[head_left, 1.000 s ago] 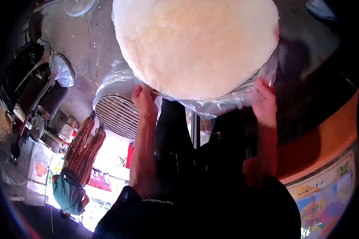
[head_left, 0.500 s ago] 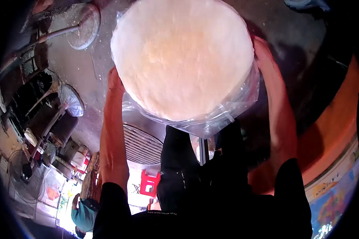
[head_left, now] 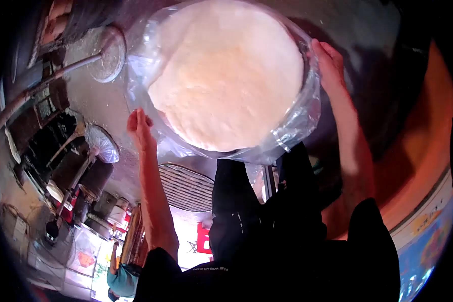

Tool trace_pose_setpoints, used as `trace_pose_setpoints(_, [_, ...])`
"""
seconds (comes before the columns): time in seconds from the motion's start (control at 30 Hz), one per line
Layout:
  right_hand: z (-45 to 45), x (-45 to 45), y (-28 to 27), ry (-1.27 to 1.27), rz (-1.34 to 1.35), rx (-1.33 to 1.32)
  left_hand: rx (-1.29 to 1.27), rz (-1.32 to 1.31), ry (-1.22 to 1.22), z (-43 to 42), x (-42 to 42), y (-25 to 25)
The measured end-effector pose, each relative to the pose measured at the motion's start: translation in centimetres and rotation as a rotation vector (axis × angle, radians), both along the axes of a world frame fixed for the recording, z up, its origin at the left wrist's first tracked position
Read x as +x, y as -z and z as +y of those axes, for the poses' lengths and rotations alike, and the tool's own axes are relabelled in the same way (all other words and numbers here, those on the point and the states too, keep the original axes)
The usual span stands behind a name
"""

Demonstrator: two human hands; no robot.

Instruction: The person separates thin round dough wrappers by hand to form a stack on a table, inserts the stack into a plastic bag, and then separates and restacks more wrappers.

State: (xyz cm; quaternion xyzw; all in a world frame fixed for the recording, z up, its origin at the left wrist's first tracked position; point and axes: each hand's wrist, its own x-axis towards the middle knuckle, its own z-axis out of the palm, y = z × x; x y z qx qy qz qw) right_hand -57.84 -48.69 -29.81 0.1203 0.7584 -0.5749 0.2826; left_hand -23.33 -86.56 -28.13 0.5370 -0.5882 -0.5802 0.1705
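A large round slab of pale dough [head_left: 226, 75] lies in the upper middle, its surface lightly uneven. Clear plastic sheet [head_left: 294, 126] surrounds it and hangs in wrinkled folds past its near and right edges. My left hand [head_left: 140, 126] is closed at the left edge of the plastic, apart from the dough; the film between its fingers is hard to see. On the other side, the fingers of my right hand [head_left: 329, 61] are closed on the plastic edge, just beyond the dough's rim.
A round disc on a long handle [head_left: 105, 55] lies at upper left. Below it are a plastic-covered round object [head_left: 101, 144] and dark containers. A slatted round rack [head_left: 186, 187] is beside my legs. A person in a teal shirt [head_left: 122, 281] appears lower left; a red stool [head_left: 204, 237] stands nearby.
Both hands have moved from the dough's sides out to the plastic's edges. The plastic is spread wider around the dough, and the left hand is clear of the dough's rim.
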Motion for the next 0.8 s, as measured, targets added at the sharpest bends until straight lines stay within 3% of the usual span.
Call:
trace_pose_setpoints(0.03, [0.1,0.9,-1.3,0.067,0.07,0.089,-0.143,-0.076,-0.047,1.3,-0.6,-1.5])
trace_pose_setpoints(0.07, [0.7,2.2,-2.4,0.093,0.07,0.104,-0.13,-0.075,-0.02,2.9,-1.1,-3.6])
trace_pose_setpoints(0.13, [1.7,4.6,-4.9,0.037,0.081,0.093,-0.548,-0.233,0.24,5.9,-2.4,-7.1])
trace_pose_setpoints(0.2, [2.7,8.7,-6.6,0.023,0.247,0.049,-0.689,-0.201,0.526,9.9,-4.3,-8.2])
trace_pose_setpoints(0.27, [4.1,13.1,-11.2,0.002,0.205,0.157,-0.658,-0.154,0.94,14.8,-7.3,-9.7])
trace_pose_setpoints(0.37, [8.4,19.9,-16.8,-0.055,0.484,0.279,-0.91,-0.069,1.364,19.2,-9.3,-7.3])
trace_pose_setpoints(0.47, [13.9,26.7,-23.8,-0.033,0.743,0.524,-1.141,0.089,1.51,20.5,-8.9,-3.7])
trace_pose_setpoints(0.53, [17.9,31.9,-26.9,0.055,0.725,0.652,-1.044,0.073,1.608,19.4,-8.7,-1.8])
trace_pose_setpoints(0.6, [21.8,36.7,-28.6,0.183,0.734,1.051,-0.95,0.081,1.625,19.8,-9.5,-2.6])
trace_pose_setpoints(0.67, [24.6,41.3,-29.5,0.342,0.607,1.299,-1.029,0.052,1.776,19.0,-9.9,-2.3])
trace_pose_setpoints(0.73, [27.2,46.4,-28.4,0.408,0.467,1.403,-1.078,0.192,1.799,18.1,-10.0,-0.9])
trace_pose_setpoints(0.8, [28.4,50.0,-27.0,0.41,0.379,1.412,-0.678,0.241,1.711,16.9,-10.1,1.2])
